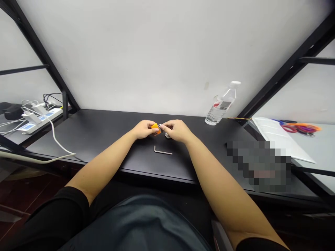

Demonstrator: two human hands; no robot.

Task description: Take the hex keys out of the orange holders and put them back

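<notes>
Well, both my hands are together above the black desk (78,139), in front of my body. My left hand (143,129) has the fingers pressed together, and they pinch a small orange piece (156,128) from its left side. My right hand (176,131) comes from the other side, and its fingertips (164,127) are pinching a small silver part (159,128) at the end of the orange piece. This part is too small, so I cannot tell its exact form. The orange piece is held in the air between my two hands, over the desk.

Just beside my right hand lies a small stack of silver metal pieces (167,136). Below my hands, an L-shaped hex key (162,150) lies flat on the desk. Further right stands a plastic water bottle (222,104) near the wall. On the left there is a power strip (39,120) with white chargers, and on the far right a white sheet (277,137) lies near scissors (295,128).
</notes>
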